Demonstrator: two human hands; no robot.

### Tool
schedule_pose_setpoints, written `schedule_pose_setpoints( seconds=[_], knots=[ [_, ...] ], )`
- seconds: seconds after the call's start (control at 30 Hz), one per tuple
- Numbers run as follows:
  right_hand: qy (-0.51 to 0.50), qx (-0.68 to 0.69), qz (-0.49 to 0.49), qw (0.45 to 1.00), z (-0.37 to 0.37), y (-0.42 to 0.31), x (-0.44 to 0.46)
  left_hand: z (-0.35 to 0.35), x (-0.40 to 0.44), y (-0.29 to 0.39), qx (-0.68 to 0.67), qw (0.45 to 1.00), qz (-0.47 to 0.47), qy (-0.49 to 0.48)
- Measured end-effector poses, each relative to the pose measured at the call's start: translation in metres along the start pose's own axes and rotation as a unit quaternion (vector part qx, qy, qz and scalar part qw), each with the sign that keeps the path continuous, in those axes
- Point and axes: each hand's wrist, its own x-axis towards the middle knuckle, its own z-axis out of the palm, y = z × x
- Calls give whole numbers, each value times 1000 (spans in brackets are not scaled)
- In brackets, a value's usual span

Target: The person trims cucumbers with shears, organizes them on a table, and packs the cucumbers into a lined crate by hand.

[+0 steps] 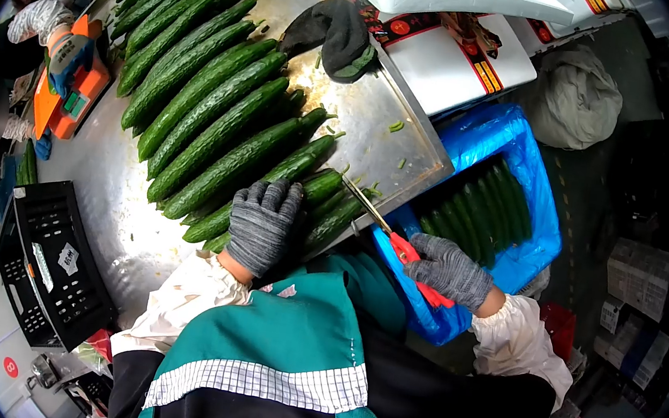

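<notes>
Across the metal worktop (104, 214), cucumbers (218, 136) lie side by side, apparently so their stems face the scissors (401, 247) gripped in the right hand (450, 272); the left hand (261, 227) covers nearer ones, perhaps steadying them, its hold unclear.

The person's two gloved hands (264, 225) (452, 271), one pair of scissors (403, 249), one orange scale (93, 87), one blue-lined box (546, 235), over a dozen cucumbers (218, 136)

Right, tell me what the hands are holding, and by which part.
The right hand holds scissors by the red handles. The left hand lies over cucumbers; whether it grips one cannot be told.
</notes>
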Motion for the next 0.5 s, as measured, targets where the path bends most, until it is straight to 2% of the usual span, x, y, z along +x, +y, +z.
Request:
schedule_pose_setpoints(
  seconds=[0.5],
  knots=[
    [8, -60, -19, 998, 3, -18, 19, 3, -1, -1, -15, 1000, -3, 5]
  ],
)
